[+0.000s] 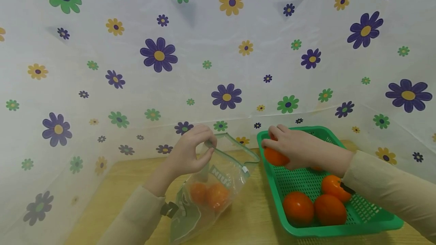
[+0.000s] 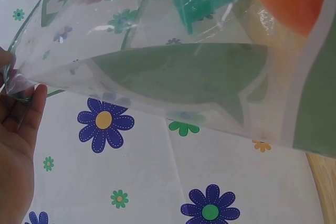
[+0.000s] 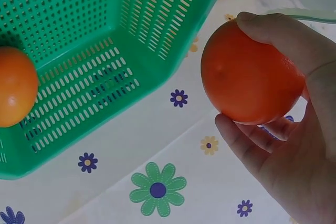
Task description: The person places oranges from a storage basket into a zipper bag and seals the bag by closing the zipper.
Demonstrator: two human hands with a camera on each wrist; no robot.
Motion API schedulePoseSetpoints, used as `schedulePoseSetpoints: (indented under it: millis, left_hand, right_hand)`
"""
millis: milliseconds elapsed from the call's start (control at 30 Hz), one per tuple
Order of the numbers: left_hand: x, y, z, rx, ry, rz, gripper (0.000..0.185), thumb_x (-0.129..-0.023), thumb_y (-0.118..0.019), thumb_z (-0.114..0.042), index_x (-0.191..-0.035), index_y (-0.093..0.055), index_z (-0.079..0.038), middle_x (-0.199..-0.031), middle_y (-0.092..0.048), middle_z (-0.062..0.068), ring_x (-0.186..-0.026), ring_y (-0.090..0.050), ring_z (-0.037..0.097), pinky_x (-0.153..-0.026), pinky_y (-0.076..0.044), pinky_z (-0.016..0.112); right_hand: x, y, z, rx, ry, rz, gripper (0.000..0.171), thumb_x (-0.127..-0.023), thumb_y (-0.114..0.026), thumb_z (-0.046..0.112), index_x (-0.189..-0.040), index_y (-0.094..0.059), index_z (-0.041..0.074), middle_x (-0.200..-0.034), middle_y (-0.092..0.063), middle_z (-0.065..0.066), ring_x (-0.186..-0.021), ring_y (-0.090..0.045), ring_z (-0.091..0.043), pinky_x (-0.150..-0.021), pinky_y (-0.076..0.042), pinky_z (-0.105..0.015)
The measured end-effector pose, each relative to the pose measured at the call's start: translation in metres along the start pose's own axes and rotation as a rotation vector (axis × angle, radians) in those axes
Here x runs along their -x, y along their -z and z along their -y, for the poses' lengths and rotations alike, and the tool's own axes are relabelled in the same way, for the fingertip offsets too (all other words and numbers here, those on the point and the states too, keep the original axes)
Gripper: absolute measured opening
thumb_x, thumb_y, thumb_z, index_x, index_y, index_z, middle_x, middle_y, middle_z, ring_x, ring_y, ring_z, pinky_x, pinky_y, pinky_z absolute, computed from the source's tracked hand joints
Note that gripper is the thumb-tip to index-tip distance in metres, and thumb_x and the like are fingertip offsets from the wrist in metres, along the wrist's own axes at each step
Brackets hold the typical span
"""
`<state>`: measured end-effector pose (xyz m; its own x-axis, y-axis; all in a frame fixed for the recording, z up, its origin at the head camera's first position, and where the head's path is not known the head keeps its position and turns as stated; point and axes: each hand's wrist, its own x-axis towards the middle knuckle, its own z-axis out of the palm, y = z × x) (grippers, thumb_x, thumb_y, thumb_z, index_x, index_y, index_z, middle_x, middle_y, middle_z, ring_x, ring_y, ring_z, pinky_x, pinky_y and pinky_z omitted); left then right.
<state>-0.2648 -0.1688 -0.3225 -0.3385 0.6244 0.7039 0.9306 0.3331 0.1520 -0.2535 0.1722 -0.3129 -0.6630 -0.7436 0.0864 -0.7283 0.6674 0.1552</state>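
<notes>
Left hand (image 1: 190,150): pinches bag (image 1: 207,192) rim, keeping its mouth open.
Right hand (image 1: 296,148): grips orange (image 1: 274,157) over basket (image 1: 340,230), at three o'clock.

Right hand (image 1: 299,148) is covering most of the orange fruit (image 1: 275,157) it's gripping; a second fruit behind the wrist is barely showing. Print on the plastic bag (image 1: 207,188) is blurring the fruits inside. Left wrist view is cutting off the left hand (image 2: 18,145)
</notes>
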Motion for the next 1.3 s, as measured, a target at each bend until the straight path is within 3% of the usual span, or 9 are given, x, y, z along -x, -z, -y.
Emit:
schedulePoseSetpoints:
  millis: [267,467,667,833,1000,1300]
  left_hand:
    - [0.000,0.000,0.000,-0.007,-0.004,-0.002,0.017,-0.100,-0.058,-0.017,-0.091,-0.066,-0.005,-0.086,-0.063,0.001,-0.085,-0.056,0.015,-0.079,-0.052,0.031]
    - [0.001,0.000,-0.001,-0.012,-0.002,-0.006,0.002,-0.093,-0.064,-0.006,-0.092,-0.065,-0.007,-0.086,-0.063,0.002,-0.086,-0.057,0.016,-0.079,-0.053,0.031]
    - [0.002,0.000,-0.003,-0.019,0.002,-0.013,0.016,-0.085,-0.071,0.004,-0.092,-0.064,-0.009,-0.086,-0.063,0.002,-0.086,-0.057,0.016,-0.081,-0.052,0.032]
    - [0.002,0.001,-0.003,-0.025,0.004,-0.009,0.004,-0.095,-0.066,-0.006,-0.092,-0.065,-0.008,-0.087,-0.063,0.002,-0.087,-0.057,0.016,-0.081,-0.052,0.032]
    - [0.002,0.002,-0.004,-0.028,0.014,0.002,0.006,-0.098,-0.062,-0.009,-0.093,-0.065,-0.009,-0.088,-0.064,0.002,-0.089,-0.058,0.016,-0.082,-0.053,0.031]
    - [-0.004,0.007,-0.008,-0.047,-0.002,-0.030,0.022,-0.083,-0.072,0.008,-0.092,-0.064,-0.011,-0.089,-0.065,0.001,-0.088,-0.061,0.016,-0.083,-0.055,0.030]
  right_hand:
    - [-0.005,0.004,0.004,-0.001,0.018,-0.024,0.072,-0.071,-0.095,0.012,-0.134,-0.060,0.021,-0.126,-0.054,-0.013,-0.110,-0.057,-0.028,-0.077,-0.064,-0.037]
    - [-0.008,0.008,0.009,-0.004,0.024,-0.023,0.072,-0.074,-0.095,0.014,-0.136,-0.060,0.022,-0.128,-0.055,-0.014,-0.110,-0.058,-0.028,-0.079,-0.065,-0.038]
    - [-0.011,0.011,0.013,-0.008,0.047,-0.047,0.072,-0.074,-0.096,0.016,-0.135,-0.059,0.023,-0.128,-0.055,-0.013,-0.111,-0.059,-0.028,-0.079,-0.066,-0.039]
    - [-0.014,0.011,0.016,0.004,0.065,-0.084,0.074,-0.072,-0.096,0.015,-0.134,-0.058,0.024,-0.128,-0.055,-0.012,-0.111,-0.059,-0.027,-0.078,-0.066,-0.039]
    - [-0.018,0.014,0.020,0.007,0.064,-0.091,0.074,-0.072,-0.096,0.016,-0.135,-0.059,0.025,-0.129,-0.055,-0.011,-0.113,-0.059,-0.026,-0.081,-0.065,-0.040]
    - [-0.023,0.022,0.021,0.035,0.078,-0.099,0.075,-0.073,-0.097,0.016,-0.136,-0.058,0.021,-0.128,-0.055,-0.013,-0.112,-0.059,-0.028,-0.084,-0.064,-0.041]
